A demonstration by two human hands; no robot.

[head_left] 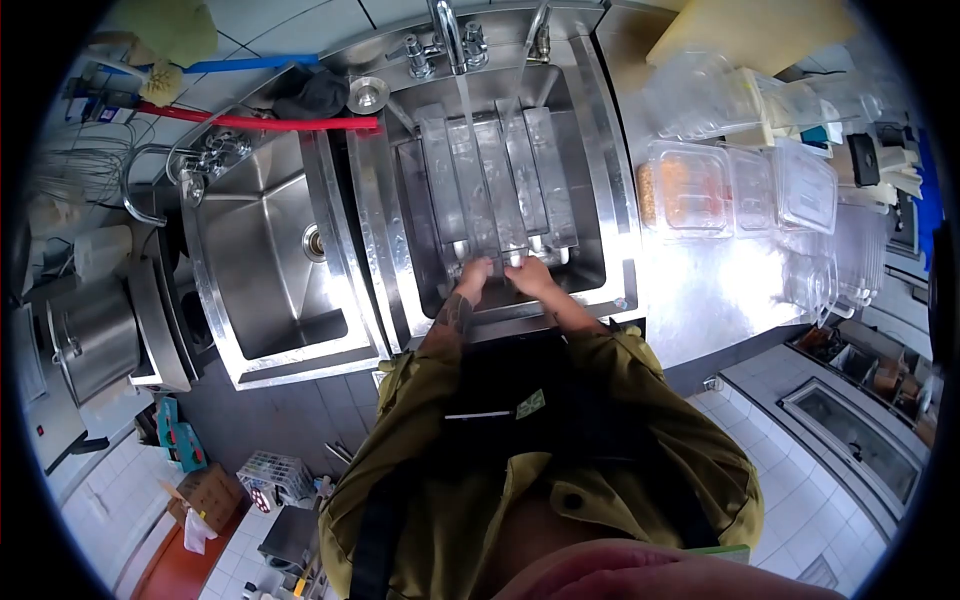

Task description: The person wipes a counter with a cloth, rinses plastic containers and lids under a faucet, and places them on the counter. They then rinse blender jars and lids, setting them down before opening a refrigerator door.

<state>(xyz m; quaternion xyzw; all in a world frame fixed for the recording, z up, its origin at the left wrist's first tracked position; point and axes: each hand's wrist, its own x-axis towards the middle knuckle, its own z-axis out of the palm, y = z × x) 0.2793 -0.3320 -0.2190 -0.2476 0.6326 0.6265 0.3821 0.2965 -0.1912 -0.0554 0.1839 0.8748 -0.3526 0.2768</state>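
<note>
A slatted metal panel (490,180), which looks like a hood baffle filter, lies in the right-hand sink basin (592,255). Water runs onto it from the tap (450,40) and from a second, thinner spout (535,35). At the panel's near edge, my left hand (474,277) has its fingers curled on the metal. Just to its right, my right hand (530,276) grips the same edge with thumb and fingers bent. Some fingertips of both hands are hidden against the metal.
A second steel basin (265,260) with a drain is on the left, with a red-handled tool (260,122) across its back. Clear plastic containers (690,190) stand on the right counter. A large pot (95,340) is at far left.
</note>
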